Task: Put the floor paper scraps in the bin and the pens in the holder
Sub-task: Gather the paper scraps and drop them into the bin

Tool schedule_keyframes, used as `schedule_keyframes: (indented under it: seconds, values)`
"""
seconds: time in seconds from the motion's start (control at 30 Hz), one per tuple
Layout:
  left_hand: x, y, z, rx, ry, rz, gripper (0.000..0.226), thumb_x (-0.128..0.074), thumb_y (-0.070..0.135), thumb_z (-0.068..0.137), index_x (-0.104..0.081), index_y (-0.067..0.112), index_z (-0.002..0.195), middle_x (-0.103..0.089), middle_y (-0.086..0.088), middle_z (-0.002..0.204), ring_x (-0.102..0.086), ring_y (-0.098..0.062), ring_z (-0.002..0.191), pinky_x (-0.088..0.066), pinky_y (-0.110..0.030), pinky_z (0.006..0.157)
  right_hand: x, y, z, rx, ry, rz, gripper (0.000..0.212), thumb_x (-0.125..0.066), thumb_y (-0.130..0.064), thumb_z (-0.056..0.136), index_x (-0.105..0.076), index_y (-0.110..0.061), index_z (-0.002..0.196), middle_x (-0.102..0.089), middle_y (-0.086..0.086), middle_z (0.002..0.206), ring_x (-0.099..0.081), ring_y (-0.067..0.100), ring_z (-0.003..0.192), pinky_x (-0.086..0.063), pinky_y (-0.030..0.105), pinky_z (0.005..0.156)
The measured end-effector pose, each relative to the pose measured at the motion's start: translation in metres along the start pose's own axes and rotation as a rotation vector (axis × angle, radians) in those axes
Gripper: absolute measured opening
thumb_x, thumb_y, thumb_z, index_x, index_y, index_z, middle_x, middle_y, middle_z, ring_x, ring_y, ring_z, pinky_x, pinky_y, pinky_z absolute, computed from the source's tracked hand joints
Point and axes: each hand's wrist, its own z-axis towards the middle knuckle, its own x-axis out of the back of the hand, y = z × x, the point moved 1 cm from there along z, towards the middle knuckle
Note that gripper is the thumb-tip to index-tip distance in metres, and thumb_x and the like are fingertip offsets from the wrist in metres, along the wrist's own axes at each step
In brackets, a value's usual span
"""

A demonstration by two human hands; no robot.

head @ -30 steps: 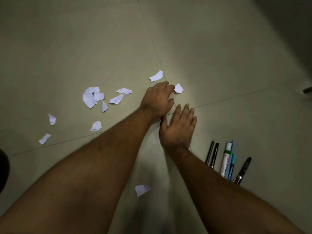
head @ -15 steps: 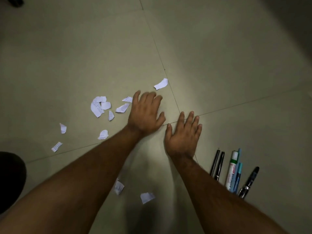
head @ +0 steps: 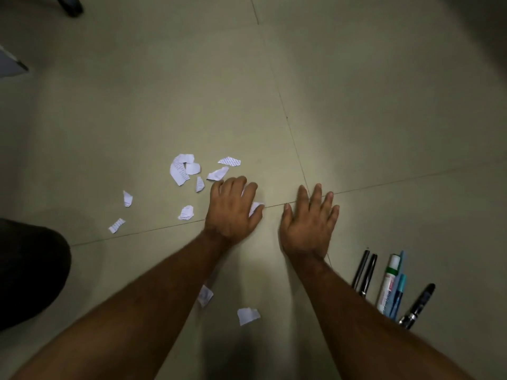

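Note:
My left hand (head: 233,209) lies on the floor tiles, fingers bent over white paper scraps (head: 255,207) that peek out between index finger and thumb. Flat on the floor beside it, fingers spread, is my right hand (head: 308,223), holding nothing. More torn scraps lie in a loose cluster (head: 181,171) just left of my left hand, with a few further left (head: 116,225). Two scraps (head: 248,316) sit between my forearms. Several pens lie in a row at the right: two black pens (head: 365,272), a white marker (head: 388,283), blue pens (head: 399,287) and a black pen (head: 418,305). No bin or holder is in view.
A dark rounded shape (head: 27,270) fills the lower left edge. A dark object (head: 68,6) stands at the top left, and a pale grey edge (head: 11,64) shows at the far left. The floor is pale tile with thin joints (head: 290,133).
My left hand reached out to the far scraps, then drew back toward me; the two scraps that lay beyond it are gone from the floor. My right hand stayed flat.

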Motion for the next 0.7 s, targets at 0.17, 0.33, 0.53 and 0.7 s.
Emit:
schedule_keyframes:
  seconds: [0.17,0.33,0.53,0.7]
  values:
    - [-0.003,0.007,-0.002,-0.070,-0.114,-0.078,0.050,-0.049,0.050,0.089,-0.061,0.015,0.123,-0.056,-0.015,0.133,-0.052,-0.033,0.122,-0.041,-0.043,0.099,0.001,-0.001,-0.002,0.164,-0.023,0.000,0.061,-0.033,-0.057,0.097,-0.038,-0.025,0.149,-0.030,0.009,0.159,-0.020,0.032,0.149,-0.014,0.052,0.120]
    - [0.010,-0.004,-0.047,-0.050,-0.070,-0.104,0.025,-0.050,0.033,0.088,-0.062,0.013,0.097,-0.060,-0.009,0.102,-0.058,-0.032,0.091,-0.042,-0.039,0.081,0.000,0.001,-0.001,0.152,-0.065,-0.028,0.061,-0.027,-0.058,0.098,-0.031,-0.029,0.151,-0.025,0.008,0.161,-0.017,0.032,0.150,-0.012,0.051,0.120]
    - [0.018,-0.006,-0.034,-0.088,-0.077,-0.141,0.046,-0.045,0.029,0.092,-0.052,0.016,0.136,-0.055,-0.008,0.138,-0.053,-0.029,0.123,-0.042,-0.039,0.101,-0.007,-0.023,-0.009,0.067,-0.037,0.058,0.055,-0.030,-0.042,0.101,-0.035,-0.021,0.151,-0.026,0.014,0.160,-0.018,0.036,0.149,-0.014,0.052,0.120]
    - [0.013,0.009,-0.014,-0.201,-0.240,-0.082,0.050,-0.037,0.031,0.087,-0.062,0.018,0.128,-0.055,-0.008,0.141,-0.052,-0.031,0.127,-0.039,-0.043,0.104,-0.008,-0.023,-0.008,0.065,-0.037,0.039,0.053,-0.029,-0.040,0.102,-0.034,-0.021,0.151,-0.025,0.013,0.160,-0.016,0.035,0.149,-0.011,0.050,0.121]
